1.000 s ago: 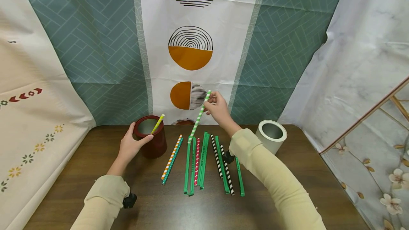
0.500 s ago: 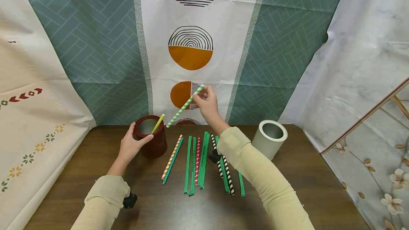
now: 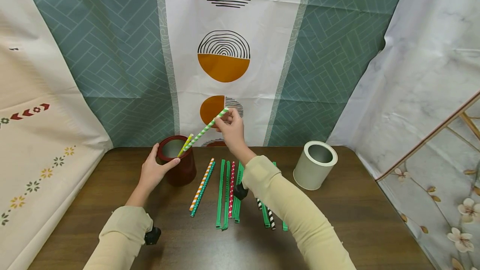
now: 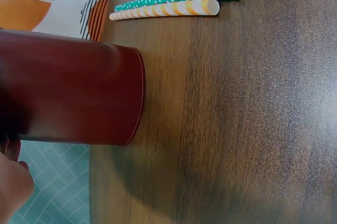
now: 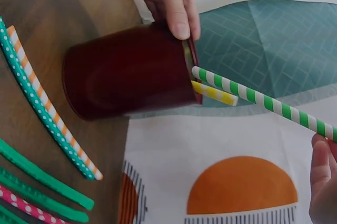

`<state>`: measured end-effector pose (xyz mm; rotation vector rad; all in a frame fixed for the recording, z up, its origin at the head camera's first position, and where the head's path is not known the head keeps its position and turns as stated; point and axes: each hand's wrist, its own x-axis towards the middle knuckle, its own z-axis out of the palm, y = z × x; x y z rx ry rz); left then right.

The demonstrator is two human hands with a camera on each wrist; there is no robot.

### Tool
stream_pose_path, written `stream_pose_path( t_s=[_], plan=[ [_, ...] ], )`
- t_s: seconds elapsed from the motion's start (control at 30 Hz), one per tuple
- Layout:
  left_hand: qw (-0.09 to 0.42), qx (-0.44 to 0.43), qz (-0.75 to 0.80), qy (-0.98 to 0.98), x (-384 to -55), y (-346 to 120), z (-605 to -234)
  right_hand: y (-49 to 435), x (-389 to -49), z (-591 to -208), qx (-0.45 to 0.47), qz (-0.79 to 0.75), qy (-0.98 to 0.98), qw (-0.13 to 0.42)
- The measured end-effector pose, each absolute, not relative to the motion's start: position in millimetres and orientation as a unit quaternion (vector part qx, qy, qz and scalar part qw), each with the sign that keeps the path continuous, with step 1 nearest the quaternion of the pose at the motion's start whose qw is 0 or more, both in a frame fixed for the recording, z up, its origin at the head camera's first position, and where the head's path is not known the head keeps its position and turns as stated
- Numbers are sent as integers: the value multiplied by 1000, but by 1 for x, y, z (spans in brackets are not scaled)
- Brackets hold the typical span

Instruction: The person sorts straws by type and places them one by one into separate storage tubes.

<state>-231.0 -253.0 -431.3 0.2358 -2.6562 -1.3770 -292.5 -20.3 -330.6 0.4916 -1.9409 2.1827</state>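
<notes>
In the head view my left hand (image 3: 153, 169) holds the dark red can (image 3: 183, 170) at the table's left, its thumb near the rim and its fingers round the side. A yellow paper straw (image 5: 218, 94) leans inside and pokes out over the rim. My right hand (image 3: 231, 130) pinches a green-and-white striped paper straw (image 3: 205, 129) near its upper end. That straw slants down to the left, its lower end at the can's mouth beside the yellow straw. Whether the tip is inside the rim I cannot tell.
An orange-striped straw (image 3: 201, 184) and a teal dotted straw (image 3: 203, 189) lie right of the red can. Several green-wrapped straws (image 3: 220, 195), a pink dotted straw (image 3: 231, 191) and black-striped straws (image 3: 271, 218) lie further right, partly under my right arm. A white can (image 3: 314, 170) stands beyond.
My right hand has carried the green-striped straw left from above the green-wrapped straws to the red can's mouth, then lowered it. The left hand and the can have stayed put.
</notes>
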Motion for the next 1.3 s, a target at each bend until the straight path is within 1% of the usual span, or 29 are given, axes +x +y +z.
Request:
stream_pose_path(
  t_s=[0.17, 0.27, 0.57, 0.8, 1.0, 1.1, 1.3],
  plan=[
    [72, 80, -458, -882, -231, -253, -432, -29, -293, -339, 154, 725, -665, 91],
    [72, 82, -458, -882, -231, -253, -432, -34, -290, -341, 157, 725, -666, 81],
    [67, 82, -458, -883, -232, -253, -432, -47, -266, -335, 174, 703, -686, 69],
    [67, 82, -457, -883, -232, -253, -433, -57, -261, -343, 162, 688, -704, 70],
    [65, 82, -458, -883, -232, -253, -432, -62, -259, -349, 165, 669, -721, 72],
    [65, 82, -457, -883, -232, -253, -432, -66, -266, -360, 165, 658, -732, 64],
    [64, 82, -458, -883, -231, -252, -431, -76, -276, -379, 174, 621, -761, 71]
  ],
)
